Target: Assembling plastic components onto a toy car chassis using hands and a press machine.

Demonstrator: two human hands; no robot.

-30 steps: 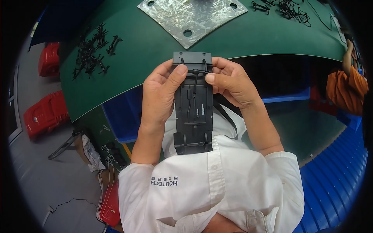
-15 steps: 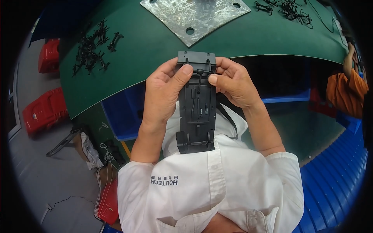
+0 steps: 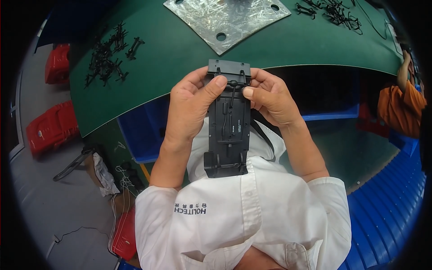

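Observation:
A long black toy-car chassis is held upright in front of my chest, its lower end close to the white shirt. Across its upper part lies a thin black axle piece with a round middle and a rod running down the chassis. My left hand grips the chassis by its upper left edge, thumb pressed on the axle piece's left end. On the other side, my right hand is closed round the upper right edge, with its thumb against the axle piece's right end. The fingers behind the chassis are partly hidden.
The green table curves ahead, bearing a scuffed metal plate with holes. Piles of black axle parts lie at left and far right. Red stools stand left, a blue bin below. A person in orange sits right.
The chassis has shifted and tilted very slightly in my hands. Both hands keep the same hold on it, thumbs still at the axle piece.

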